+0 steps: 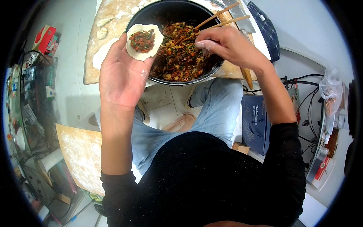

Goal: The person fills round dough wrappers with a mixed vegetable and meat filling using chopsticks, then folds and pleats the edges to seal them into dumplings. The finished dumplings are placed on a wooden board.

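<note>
On the fingers of my left hand lies a round dough wrapper, with the thumb along its edge. A mound of chopped vegetable filling, orange and green, sits on the wrapper. My right hand hovers over the right side of a large black pot. Its fingers are curled in and floury, and nothing shows between them. Loose chopped filling covers the bottom of the pot. Two wooden chopsticks lean in the pot, passing just beyond the right hand.
Under the pot is a floured wooden board with dough pieces and flat wrappers. A rolling pin juts from its right edge. Another floured board stands lower left. A dark blue box sits by the right leg.
</note>
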Demonstrator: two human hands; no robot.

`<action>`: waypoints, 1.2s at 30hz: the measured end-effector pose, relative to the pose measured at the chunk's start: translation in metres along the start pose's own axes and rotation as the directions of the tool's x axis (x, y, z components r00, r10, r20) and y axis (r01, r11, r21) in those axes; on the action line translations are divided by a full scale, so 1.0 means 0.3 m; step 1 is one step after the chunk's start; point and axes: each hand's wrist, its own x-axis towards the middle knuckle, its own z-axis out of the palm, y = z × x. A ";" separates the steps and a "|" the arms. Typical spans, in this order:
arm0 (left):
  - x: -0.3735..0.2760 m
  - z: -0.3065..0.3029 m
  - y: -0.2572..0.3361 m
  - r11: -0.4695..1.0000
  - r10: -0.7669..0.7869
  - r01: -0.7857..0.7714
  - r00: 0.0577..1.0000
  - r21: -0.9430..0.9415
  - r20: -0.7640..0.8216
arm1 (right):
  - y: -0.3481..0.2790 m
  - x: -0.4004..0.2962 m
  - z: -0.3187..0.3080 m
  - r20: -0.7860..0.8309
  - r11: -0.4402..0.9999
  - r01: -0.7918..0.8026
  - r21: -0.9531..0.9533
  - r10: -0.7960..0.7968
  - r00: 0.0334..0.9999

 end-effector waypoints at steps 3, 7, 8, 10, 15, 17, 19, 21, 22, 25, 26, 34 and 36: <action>-0.001 -0.001 0.002 1.000 -0.004 0.004 1.000 0.002 -0.001 | -0.003 0.011 -0.012 0.064 0.973 -0.139 0.184 0.129 0.990; -0.001 -0.009 0.004 1.000 -0.013 0.014 1.000 -0.007 0.027 | 0.037 0.027 -0.029 0.211 0.921 -0.249 0.300 0.190 0.959; 0.000 -0.005 0.001 1.000 -0.011 0.011 1.000 -0.007 0.027 | 0.042 0.033 -0.036 0.211 0.908 -0.258 0.329 0.196 0.958; -0.001 0.000 -0.001 1.000 -0.004 0.004 1.000 -0.010 0.021 | 0.045 0.047 -0.046 0.212 0.880 -0.273 0.387 0.204 0.956; -0.001 -0.001 0.000 1.000 0.001 -0.001 1.000 -0.004 0.008 | 0.039 0.046 -0.035 0.097 0.730 -0.307 0.610 0.316 0.944; -0.003 0.003 0.001 1.000 -0.008 0.009 1.000 -0.006 0.012 | 0.035 0.039 -0.050 0.088 0.681 -0.314 0.661 0.345 0.934; -0.004 0.005 0.002 1.000 -0.013 0.013 1.000 0.006 0.016 | 0.021 0.032 -0.072 0.076 0.654 -0.312 0.689 0.363 0.929; -0.003 0.003 0.000 0.999 -0.021 0.021 1.000 0.028 0.023 | 0.040 0.025 -0.076 0.012 0.645 -0.283 0.710 0.391 0.920; -0.002 -0.002 -0.002 0.999 -0.032 0.031 0.999 0.030 0.031 | 0.048 0.020 -0.080 -0.020 0.641 -0.269 0.719 0.406 0.914; 0.001 -0.008 -0.007 0.997 -0.064 0.062 0.997 0.040 0.048 | 0.051 0.004 -0.105 -0.055 0.589 -0.207 0.781 0.396 0.916; 0.000 -0.002 -0.013 0.996 -0.075 0.072 0.996 0.046 0.049 | 0.042 0.003 -0.111 -0.089 0.603 -0.190 0.775 0.402 0.911; -0.004 0.047 -0.068 0.985 -0.148 0.142 0.987 0.100 0.055 | 0.046 0.048 -0.090 -0.204 0.492 0.008 0.871 0.346 0.916; -0.006 0.053 -0.072 0.987 -0.143 0.138 0.988 0.084 0.062 | 0.012 0.064 -0.041 -0.268 0.517 0.044 0.855 0.368 0.890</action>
